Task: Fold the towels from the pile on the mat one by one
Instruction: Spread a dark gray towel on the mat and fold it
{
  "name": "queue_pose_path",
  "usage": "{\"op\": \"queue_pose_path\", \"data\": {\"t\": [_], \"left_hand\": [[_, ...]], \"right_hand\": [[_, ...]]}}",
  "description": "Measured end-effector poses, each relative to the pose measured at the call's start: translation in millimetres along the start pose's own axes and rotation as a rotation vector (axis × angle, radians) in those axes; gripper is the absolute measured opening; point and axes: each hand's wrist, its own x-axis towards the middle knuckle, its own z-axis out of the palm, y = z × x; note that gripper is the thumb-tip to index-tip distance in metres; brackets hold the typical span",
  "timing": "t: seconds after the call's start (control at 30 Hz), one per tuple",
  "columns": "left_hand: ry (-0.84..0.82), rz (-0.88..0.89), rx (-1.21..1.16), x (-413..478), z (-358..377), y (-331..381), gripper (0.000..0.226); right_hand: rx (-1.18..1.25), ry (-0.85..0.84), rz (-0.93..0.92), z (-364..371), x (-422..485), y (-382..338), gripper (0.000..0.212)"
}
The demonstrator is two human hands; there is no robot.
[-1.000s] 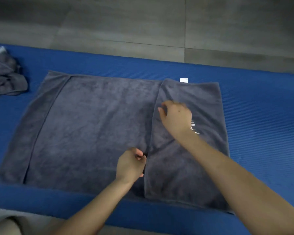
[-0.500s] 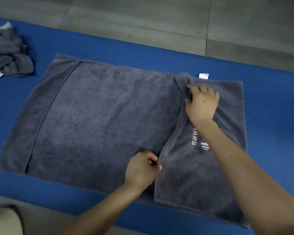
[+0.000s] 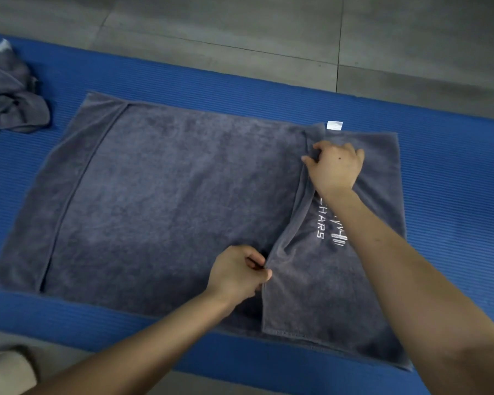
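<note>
A dark grey terry towel [image 3: 169, 201] lies spread flat across a ribbed blue foam mat [image 3: 454, 195] on a grey tiled floor [image 3: 240, 24]. Its right third is folded over onto the middle as a flap, with white embroidered lettering [image 3: 321, 220] facing up and a small white label [image 3: 334, 125] poking out at the far edge. A narrower flap is folded in along the left side.

My left hand [image 3: 237, 273] pinches the flap's free edge near me, thumb against curled fingers. My right hand [image 3: 335, 166] grips the same edge close to the far side, fingers curled into the cloth. I hold two points on one edge so that, I judge, the flap stays straight when I carry it across for the next fold.

The crumpled pile of grey towels [image 3: 9, 92] waits at the mat's far left, well apart.

A second ago my right hand rested mid-flap; half a second ago it lay flatter near the far edge. Now it has bunched the cloth, the edge stands slightly raised, and more lettering shows. My left pinch is unchanged
</note>
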Motion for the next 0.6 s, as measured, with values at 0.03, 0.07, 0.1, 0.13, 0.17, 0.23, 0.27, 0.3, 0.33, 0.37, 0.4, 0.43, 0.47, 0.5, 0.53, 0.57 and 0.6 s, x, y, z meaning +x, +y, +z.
{"op": "queue_pose_path", "data": {"t": [0.03, 0.07, 0.1, 0.13, 0.17, 0.23, 0.27, 0.3, 0.33, 0.37, 0.4, 0.43, 0.47, 0.5, 0.53, 0.57, 0.6], "left_hand": [[-0.015, -0.015, -0.029, -0.6, -1.0, 1.0, 0.013], [-0.027, -0.025, -0.047, -1.2, -2.0, 1.9, 0.013], [-0.037, -0.031, -0.062, -1.6, -2.7, 2.5, 0.013], [-0.044, -0.035, -0.075, -2.3, -3.6, 3.2, 0.013], [-0.05, -0.035, -0.086, -3.0, -4.5, 4.0, 0.013], [-0.071, -0.031, -0.093, -5.0, -7.6, 5.9, 0.013], [-0.085, -0.028, -0.091, -7.0, -9.2, 7.1, 0.013], [-0.098, -0.025, -0.093, -10.0, -10.8, 8.2, 0.013], [-0.109, -0.023, -0.103, -14.4, -12.4, 9.5, 0.013], [-0.116, -0.02, -0.12, -19.7, -14.4, 11.5, 0.013], [-0.123, -0.017, -0.137, -25.8, -17.4, 14.4, 0.014], [-0.134, -0.011, -0.151, -32.9, -22.0, 18.2, 0.014], [-0.148, -0.003, -0.158, -40.3, -28.7, 23.1, 0.014], [-0.161, 0.008, -0.155, -47.4, -37.8, 29.1, 0.014], [-0.168, 0.023, -0.141, -54.3, -50.1, 36.2, 0.014], [-0.169, 0.04, -0.119, -60.4, -65.1, 43.5, 0.015], [-0.164, 0.056, -0.091, -66.1, -82.3, 50.6, 0.015]], "right_hand": [[0.013, -0.002, 0.025, -0.1, 2.2, -0.4, 0.029], [0.028, 0.009, 0.053, 0.0, 4.2, -0.8, 0.025], [0.037, 0.028, 0.08, -0.1, 5.6, -1.5, 0.023], [0.039, 0.046, 0.102, -2.0, 5.9, -2.5, 0.023], [0.049, 0.064, 0.119, -4.4, 5.6, -2.8, 0.023], [0.105, 0.115, 0.147, -12.8, 3.9, -2.4, 0.021], [0.132, 0.144, 0.157, -18.4, 3.3, -2.1, 0.02], [0.152, 0.172, 0.157, -25.0, 3.1, -2.3, 0.019], [0.173, 0.201, 0.156, -32.1, 3.6, -3.3, 0.019], [0.197, 0.235, 0.157, -39.8, 4.8, -5.4, 0.02], [0.222, 0.267, 0.168, -48.7, 6.7, -9.2, 0.022], [0.253, 0.299, 0.185, -58.9, 8.3, -15.1, 0.025], [0.293, 0.33, 0.204, -70.2, 10.3, -23.2, 0.029], [0.338, 0.353, 0.218, -81.6, 12.7, -33.1, 0.031], [0.383, 0.36, 0.226, -94.3, 15.3, -44.6, 0.031], [0.42, 0.351, 0.232, -106.6, 18.6, -57.0, 0.029], [0.448, 0.33, 0.239, -118.3, 21.9, -69.7, 0.026]]}}
